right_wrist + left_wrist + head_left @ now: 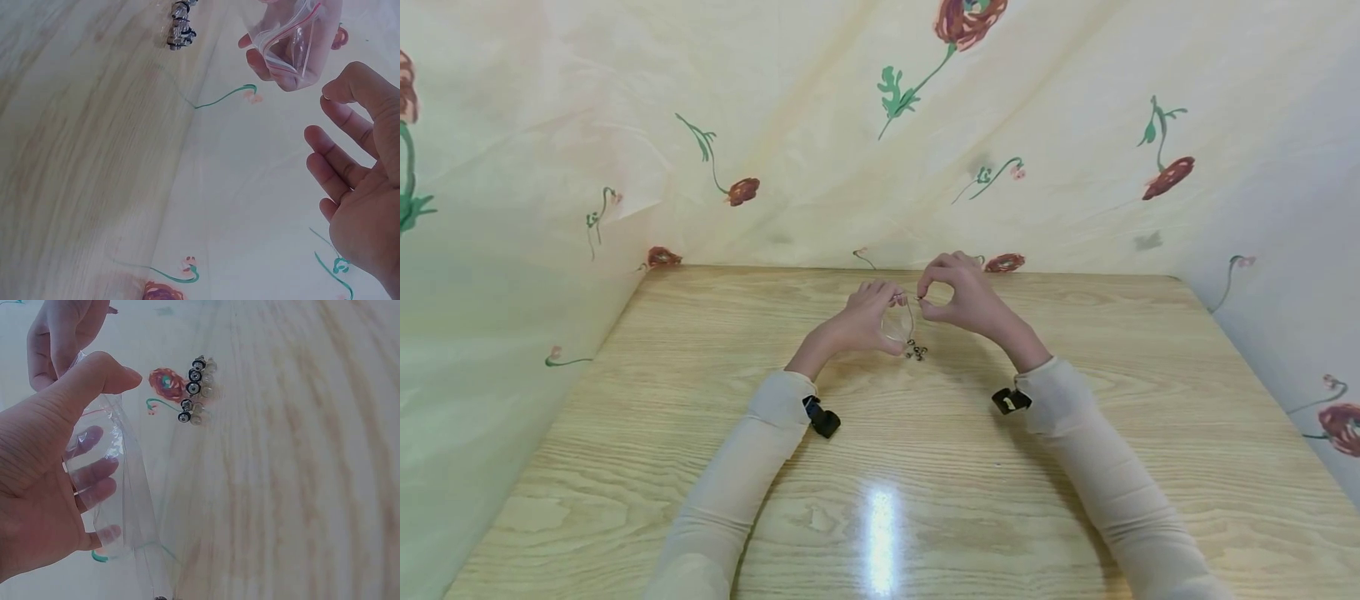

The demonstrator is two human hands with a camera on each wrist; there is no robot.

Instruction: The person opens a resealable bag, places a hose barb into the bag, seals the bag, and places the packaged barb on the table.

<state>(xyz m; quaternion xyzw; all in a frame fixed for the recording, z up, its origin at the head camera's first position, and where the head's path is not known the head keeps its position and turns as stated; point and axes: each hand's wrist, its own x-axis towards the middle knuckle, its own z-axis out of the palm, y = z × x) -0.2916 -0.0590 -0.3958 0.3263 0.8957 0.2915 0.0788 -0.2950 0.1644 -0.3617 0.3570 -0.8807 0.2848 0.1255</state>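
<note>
My left hand [867,321] holds a clear plastic zip bag [128,481], with fingers behind it and thumb in front. In the right wrist view the bag's red-lined zip edge [290,28] is spread apart. My right hand [966,296] is just right of the bag's mouth, thumb and forefinger pinched together on a tiny dark piece [918,297], probably a metal fitting; its kind is too small to tell. Several small metal fittings with black rings [194,376] lie on the table beside the bag. A dark bit [160,598] shows at the bag's lower end.
The wood-grain table [880,442] runs back to a pale cloth backdrop [820,133] printed with red flowers. Black straps [822,418] sit at both sleeve cuffs. A bright light reflection lies on the table's near part.
</note>
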